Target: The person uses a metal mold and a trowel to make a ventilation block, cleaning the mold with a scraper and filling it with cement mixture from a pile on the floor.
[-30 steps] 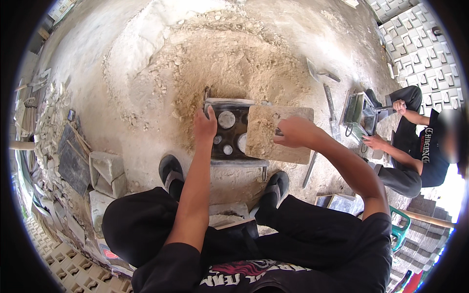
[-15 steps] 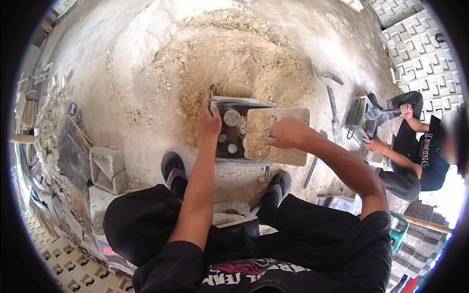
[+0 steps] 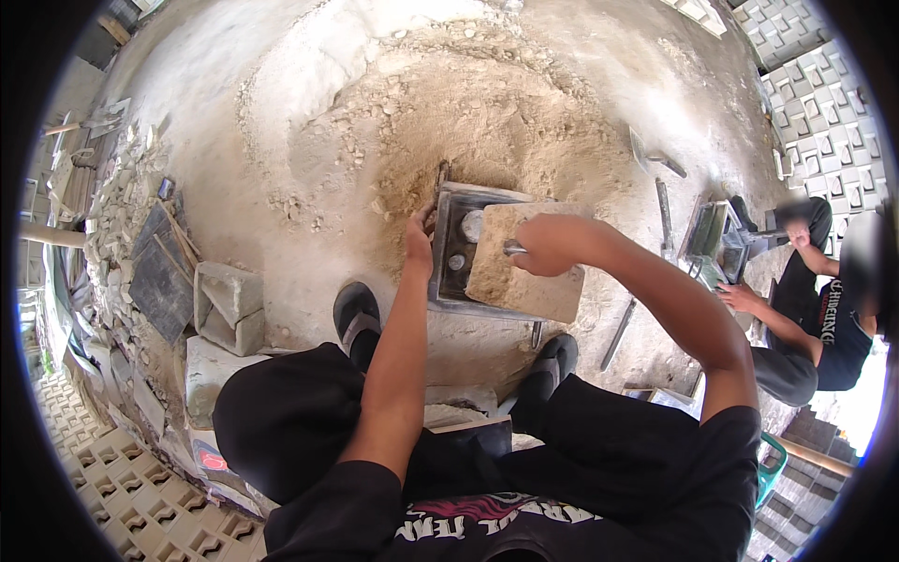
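On the sandy ground between my feet lies a dark rectangular metal mould (image 3: pixel 451 286) with round pale discs (image 3: pixel 472 226) inside it. Its left rim is gripped by my left hand (image 3: pixel 420 248), partly hidden from above. Over the mould's right part lies a flat square board (image 3: pixel 532 298), dusty and tan. My right hand (image 3: pixel 552 245) is closed around the dark handle on the board's top. What lies under the board is hidden.
A broad heap of tan sand (image 3: pixel 496 122) spreads beyond the mould. At right a co-worker's hand (image 3: pixel 743 298) rests by another metal mould (image 3: pixel 716 244). Metal bars (image 3: pixel 618 334) lie between us. A cast concrete block (image 3: pixel 229 307) and rubble stand at left.
The board has slid left across the mould, covering more of its discs. My left hand stays on the mould's left side. The whole view has shifted slightly.
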### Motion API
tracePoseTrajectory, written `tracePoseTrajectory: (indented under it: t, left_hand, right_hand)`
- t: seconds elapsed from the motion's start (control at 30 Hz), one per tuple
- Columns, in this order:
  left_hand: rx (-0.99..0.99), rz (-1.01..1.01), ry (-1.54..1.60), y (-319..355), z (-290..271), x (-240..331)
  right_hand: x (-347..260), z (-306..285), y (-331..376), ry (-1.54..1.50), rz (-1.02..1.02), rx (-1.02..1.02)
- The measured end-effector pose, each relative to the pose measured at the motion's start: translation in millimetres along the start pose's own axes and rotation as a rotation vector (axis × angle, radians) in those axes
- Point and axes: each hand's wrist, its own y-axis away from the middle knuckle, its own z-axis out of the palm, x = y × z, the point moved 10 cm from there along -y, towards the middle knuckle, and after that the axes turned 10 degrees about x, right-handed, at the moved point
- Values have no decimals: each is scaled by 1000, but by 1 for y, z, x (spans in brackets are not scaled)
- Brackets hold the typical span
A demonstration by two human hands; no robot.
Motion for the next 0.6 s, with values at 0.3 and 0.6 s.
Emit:
tracePoseTrajectory:
  t: [0.3,0.6]
  left_hand:
    - [-91,415,-417,43,9,35]
    - [-19,1078,-1312,152,33,54]
  right_hand:
    - [-47,-47,-8,120,113,-155]
    - [61,-46,46,57,275,32]
